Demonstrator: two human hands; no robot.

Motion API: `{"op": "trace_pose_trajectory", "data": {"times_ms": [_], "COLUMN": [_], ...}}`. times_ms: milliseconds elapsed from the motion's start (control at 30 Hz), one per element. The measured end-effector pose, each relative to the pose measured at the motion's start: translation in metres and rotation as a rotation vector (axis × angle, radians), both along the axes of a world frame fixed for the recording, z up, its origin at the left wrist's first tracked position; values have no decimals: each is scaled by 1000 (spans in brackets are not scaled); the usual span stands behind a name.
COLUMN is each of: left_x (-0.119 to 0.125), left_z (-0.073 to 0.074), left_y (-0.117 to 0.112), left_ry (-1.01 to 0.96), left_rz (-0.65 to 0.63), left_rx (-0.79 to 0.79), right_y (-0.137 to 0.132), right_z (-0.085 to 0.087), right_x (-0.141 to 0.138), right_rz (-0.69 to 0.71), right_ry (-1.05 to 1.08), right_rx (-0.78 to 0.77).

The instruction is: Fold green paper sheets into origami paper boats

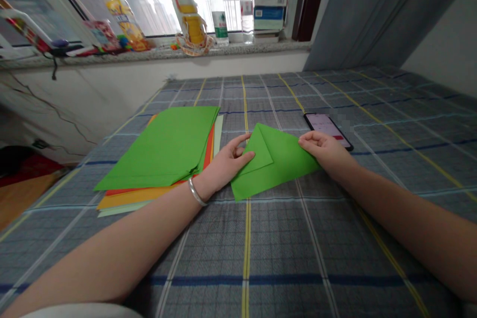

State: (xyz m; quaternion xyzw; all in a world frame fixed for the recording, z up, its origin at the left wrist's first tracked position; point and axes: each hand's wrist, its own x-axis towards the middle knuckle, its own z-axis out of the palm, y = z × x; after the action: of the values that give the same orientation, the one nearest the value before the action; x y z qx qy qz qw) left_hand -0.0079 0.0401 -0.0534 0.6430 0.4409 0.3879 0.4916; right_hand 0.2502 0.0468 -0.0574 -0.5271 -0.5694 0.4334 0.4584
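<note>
Head view. Our left hand (227, 164) closes thumb and fingers on the triangular folded flap of a matte green paper sheet (278, 166) at centre. Our right hand (324, 151) pinches its right edge. Left: stacked coloured paper (164, 149). Far right: glossy phone (328, 129). Checked woven cloth (283, 243); bottles (218, 10) on the far windowsill.

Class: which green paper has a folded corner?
The single green sheet between left hand and right hand, beside the stack; its top sheet lies flat.

A home bedroom: plaid bedsheet (298, 238), curtain (354, 10), cluttered windowsill (149, 53).
</note>
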Motion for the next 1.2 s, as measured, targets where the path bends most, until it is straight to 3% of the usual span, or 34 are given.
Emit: {"op": "trace_pose_trajectory", "data": {"times_ms": [167, 333, 400, 567, 700, 833, 1000, 1100, 1200], "left_x": [-2, -2, -2, -3, -4, -2, -1, -2, -1], "left_z": [0, -2, -4, -12, -13, -11, -13, -14, -12], "left_y": [-1, 0, 2, 5, 6, 6, 4, 1, -1], "left_ry": [401, 608, 696, 873, 824, 750, 816, 865, 962], "left_rz": [68, 72, 74, 23, -44, -78, -51, -58, -175], "left_rx": [194, 242, 280, 480, 567, 630, 654, 676, 700], "right_y": [2, 0, -1, -2, -7, -9, -6, -8, -12], "right_z": [-5, -6, -6, -8, -1, 2, -7, -12, -13], "right_x": [4, 5, 5, 8, 5, 3, 6, 4, -1], "right_rz": [-51, 60, 99, 142, 177, 159, 209, 302, 446], "right_ry": [-45, -129, -240, -707, -908, -1003, -1015, -991, -979], "right_rx": [-138, -212, -142, 205, 228, 210, 485, 649, 671]}}
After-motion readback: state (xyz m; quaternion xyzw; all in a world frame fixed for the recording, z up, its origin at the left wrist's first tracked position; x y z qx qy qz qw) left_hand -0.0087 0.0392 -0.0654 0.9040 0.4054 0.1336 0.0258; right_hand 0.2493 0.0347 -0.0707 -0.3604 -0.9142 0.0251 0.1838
